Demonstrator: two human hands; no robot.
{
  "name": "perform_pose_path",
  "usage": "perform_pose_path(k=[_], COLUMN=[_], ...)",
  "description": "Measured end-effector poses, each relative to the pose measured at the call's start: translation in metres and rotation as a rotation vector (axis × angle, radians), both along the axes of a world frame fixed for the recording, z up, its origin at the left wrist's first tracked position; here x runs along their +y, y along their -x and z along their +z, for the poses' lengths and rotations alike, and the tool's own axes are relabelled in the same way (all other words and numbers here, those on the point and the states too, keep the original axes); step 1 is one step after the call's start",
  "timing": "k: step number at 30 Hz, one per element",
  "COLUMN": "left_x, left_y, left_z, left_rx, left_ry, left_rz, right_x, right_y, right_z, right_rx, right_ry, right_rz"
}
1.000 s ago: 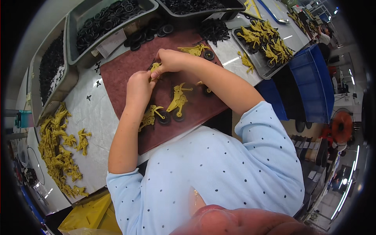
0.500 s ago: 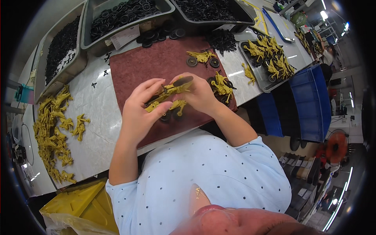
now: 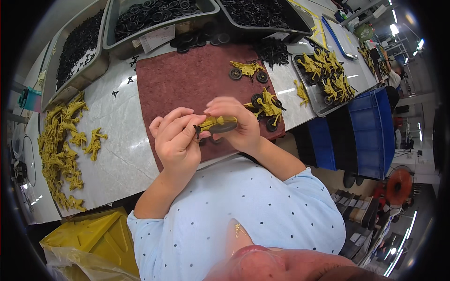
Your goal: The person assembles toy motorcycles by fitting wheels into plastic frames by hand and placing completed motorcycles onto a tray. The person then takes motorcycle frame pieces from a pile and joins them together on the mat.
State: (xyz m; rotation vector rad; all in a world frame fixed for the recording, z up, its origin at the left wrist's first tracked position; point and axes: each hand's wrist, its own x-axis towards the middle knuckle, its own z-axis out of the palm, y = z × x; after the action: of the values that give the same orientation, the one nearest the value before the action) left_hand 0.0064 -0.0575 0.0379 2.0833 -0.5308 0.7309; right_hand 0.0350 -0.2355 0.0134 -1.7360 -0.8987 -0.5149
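Above the dark red cloth (image 3: 168, 84), both hands hold one yellow toy motorcycle (image 3: 213, 122) with a dark wheel. Its left end, with a small black piece, is pinched in my left hand (image 3: 177, 143). My right hand (image 3: 244, 126) grips the other end beside the wheel, with part of the toy hidden by its fingers. Beneath the hands, dark wheels of another toy peek out, mostly covered. To the right of my right hand lie more yellow toy motorcycles with black wheels (image 3: 268, 107), and another toy motorcycle (image 3: 247, 69) rests farther back on the cloth.
A heap of yellow toy frames (image 3: 58, 150) covers the table's left side. Along the back stand bins of black parts (image 3: 77, 47), black wheels (image 3: 159, 14) and other black pieces (image 3: 255, 11). A metal tray (image 3: 323, 111) of yellow toys sits right, near blue crates (image 3: 372, 133).
Both hands have come nearer my body, and the held toy motorcycle has been turned. Its wheel, raised on the right before, now lies along the near side. My left fingers have closed in on its end.
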Motion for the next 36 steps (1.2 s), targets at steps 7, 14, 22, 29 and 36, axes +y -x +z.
perform_pose_path(k=[7, 14, 22, 29, 36], left_x=[0.006, 0.007, 0.010, 0.017, 0.010], left_y=[-0.005, -0.003, 0.000, -0.010, -0.004], left_z=[0.005, -0.007, -0.007, 0.006, 0.003], left_rx=[0.014, 0.094, 0.017, -0.048, 0.128], left_ry=[-0.018, 0.250, 0.202, 0.023, 0.035], left_rz=[-0.093, -0.193, -0.146, -0.135, -0.041], right_x=[0.000, 0.001, 0.008, 0.012, 0.011], right_y=[0.016, 0.013, 0.015, 0.008, -0.002], right_z=[0.001, 0.008, 0.011, -0.006, -0.018], right_rx=[0.367, 0.290, 0.193, 0.555, 0.675], right_ry=[-0.207, -0.146, -0.075, -0.480, -0.523], right_rz=[0.105, 0.090, -0.005, 0.250, 0.364])
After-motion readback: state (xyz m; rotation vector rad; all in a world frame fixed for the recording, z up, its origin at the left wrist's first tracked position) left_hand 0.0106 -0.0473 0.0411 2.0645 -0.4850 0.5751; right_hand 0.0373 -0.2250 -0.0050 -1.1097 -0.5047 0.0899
